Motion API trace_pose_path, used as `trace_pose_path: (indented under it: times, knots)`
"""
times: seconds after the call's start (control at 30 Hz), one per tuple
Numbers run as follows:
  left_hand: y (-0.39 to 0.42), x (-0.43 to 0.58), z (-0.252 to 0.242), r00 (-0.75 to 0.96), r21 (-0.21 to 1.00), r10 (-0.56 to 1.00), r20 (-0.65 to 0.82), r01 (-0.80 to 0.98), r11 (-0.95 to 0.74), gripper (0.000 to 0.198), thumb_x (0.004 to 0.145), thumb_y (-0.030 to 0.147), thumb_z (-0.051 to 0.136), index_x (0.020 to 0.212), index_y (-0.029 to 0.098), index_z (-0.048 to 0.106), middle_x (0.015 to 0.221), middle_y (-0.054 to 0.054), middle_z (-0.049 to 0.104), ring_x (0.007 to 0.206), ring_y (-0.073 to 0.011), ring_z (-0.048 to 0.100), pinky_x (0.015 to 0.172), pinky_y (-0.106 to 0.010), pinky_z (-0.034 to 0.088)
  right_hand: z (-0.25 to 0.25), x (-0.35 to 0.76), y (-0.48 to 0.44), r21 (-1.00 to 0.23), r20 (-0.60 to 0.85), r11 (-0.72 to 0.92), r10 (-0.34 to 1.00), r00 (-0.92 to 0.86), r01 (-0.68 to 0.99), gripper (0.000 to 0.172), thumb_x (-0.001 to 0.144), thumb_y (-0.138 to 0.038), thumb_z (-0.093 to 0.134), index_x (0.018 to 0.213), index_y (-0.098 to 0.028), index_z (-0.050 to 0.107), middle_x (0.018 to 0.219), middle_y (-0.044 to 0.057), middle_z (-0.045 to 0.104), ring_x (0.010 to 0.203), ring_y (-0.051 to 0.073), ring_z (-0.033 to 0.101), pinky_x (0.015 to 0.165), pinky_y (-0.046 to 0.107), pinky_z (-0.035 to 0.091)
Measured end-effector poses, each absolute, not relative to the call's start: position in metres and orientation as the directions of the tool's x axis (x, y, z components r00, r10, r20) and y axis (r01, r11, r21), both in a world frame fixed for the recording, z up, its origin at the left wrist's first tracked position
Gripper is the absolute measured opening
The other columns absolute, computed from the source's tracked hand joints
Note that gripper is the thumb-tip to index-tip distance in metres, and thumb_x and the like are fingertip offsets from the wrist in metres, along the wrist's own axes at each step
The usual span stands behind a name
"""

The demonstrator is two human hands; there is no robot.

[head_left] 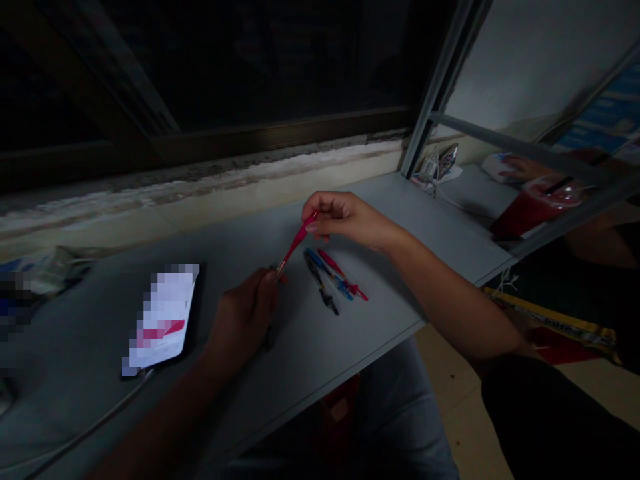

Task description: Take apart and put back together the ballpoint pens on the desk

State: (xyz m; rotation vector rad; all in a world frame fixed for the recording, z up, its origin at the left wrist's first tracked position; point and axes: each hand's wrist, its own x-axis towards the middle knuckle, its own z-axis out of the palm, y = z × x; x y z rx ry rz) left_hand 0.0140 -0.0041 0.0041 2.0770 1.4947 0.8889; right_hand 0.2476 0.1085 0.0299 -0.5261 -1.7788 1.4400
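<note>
A red pen slants through the air between my two hands, above the desk. My right hand pinches its upper, thick red part between thumb and fingers. The thin lower end, which looks like a bare refill, is gripped by my left hand; its tip is hidden in those fingers. Just below my right hand lie a black pen, a blue pen and another red pen, side by side. A small dark thing under my left hand is too dim to make out.
A lit phone with a white cable lies at left. Beyond a metal frame at right are a cup of red drink and another person's hand. A window stands behind the desk.
</note>
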Motion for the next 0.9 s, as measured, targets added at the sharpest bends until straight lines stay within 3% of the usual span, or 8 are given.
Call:
trace_pose_path:
  times: [0.3,0.53,0.63,0.7,0.77,0.83,0.9]
  knots:
    - [-0.004,0.013,0.001,0.254,0.709,0.938,0.235,0.615,-0.344,0.034,0.107,0.038,0.038,0.105,0.018,0.066,0.063,0.005,0.055,0.052,-0.0124,0.054,0.053,-0.024,0.042,0.031,0.247,0.111,-0.947,0.317,0.299,0.816,-0.484,-0.116,0.021,0.086,-0.026,0.075,0.099,-0.015,0.062,0.077,-0.003,0.062,0.063,0.007,0.054,0.055,0.019,0.045]
    - [-0.006,0.013,0.002,0.256,0.698,0.938,0.232,0.628,-0.344,0.035,0.105,0.042,0.043,0.111,0.019,0.067,0.064,0.004,0.058,0.051,-0.0126,0.054,0.05,-0.024,0.04,0.027,0.241,0.105,-0.966,0.246,0.234,0.696,-0.674,-0.112,0.025,0.082,-0.026,0.079,0.099,-0.014,0.065,0.078,-0.002,0.067,0.065,0.008,0.06,0.059,0.02,0.047]
    - [-0.006,0.014,0.004,0.268,0.662,0.926,0.265,0.648,-0.377,0.033,0.104,0.042,0.045,0.11,0.019,0.068,0.073,0.001,0.067,0.055,-0.0131,0.059,0.054,-0.024,0.044,0.026,0.24,0.102,-0.968,0.181,0.251,0.72,-0.67,0.008,0.027,0.085,-0.037,0.079,0.083,-0.014,0.064,0.07,-0.002,0.065,0.059,0.007,0.057,0.056,0.02,0.045]
    - [-0.005,0.014,0.004,0.276,0.643,0.918,0.284,0.656,-0.396,0.031,0.103,0.039,0.047,0.109,0.018,0.069,0.077,0.0,0.07,0.057,-0.0128,0.061,0.056,-0.024,0.046,0.028,0.242,0.1,-0.947,0.134,0.29,0.749,-0.649,0.138,0.039,0.091,-0.045,0.072,0.07,-0.015,0.058,0.057,-0.003,0.058,0.05,0.006,0.05,0.05,0.019,0.039]
    - [-0.004,0.013,0.003,0.256,0.628,0.92,0.296,0.674,-0.39,0.029,0.103,0.036,0.047,0.108,0.017,0.069,0.072,0.001,0.068,0.052,-0.0117,0.058,0.053,-0.023,0.044,0.03,0.244,0.098,-0.937,0.122,0.304,0.744,-0.657,0.171,0.038,0.093,-0.048,0.069,0.076,-0.016,0.058,0.055,-0.005,0.056,0.048,0.006,0.048,0.048,0.019,0.036]
    - [-0.003,0.012,0.003,0.236,0.621,0.924,0.301,0.686,-0.378,0.029,0.103,0.035,0.047,0.106,0.017,0.069,0.068,0.002,0.066,0.049,-0.0112,0.055,0.05,-0.023,0.042,0.034,0.246,0.097,-0.949,0.144,0.297,0.709,-0.69,0.108,0.033,0.088,-0.046,0.075,0.09,-0.017,0.059,0.065,-0.004,0.063,0.053,0.007,0.053,0.051,0.019,0.039]
    - [-0.003,0.012,0.002,0.251,0.616,0.922,0.295,0.687,-0.384,0.029,0.102,0.036,0.048,0.105,0.017,0.07,0.067,0.002,0.065,0.048,-0.0115,0.055,0.049,-0.023,0.041,0.037,0.248,0.097,-0.942,0.135,0.311,0.698,-0.703,0.128,0.035,0.089,-0.048,0.074,0.086,-0.016,0.059,0.064,-0.003,0.063,0.053,0.007,0.053,0.053,0.02,0.041]
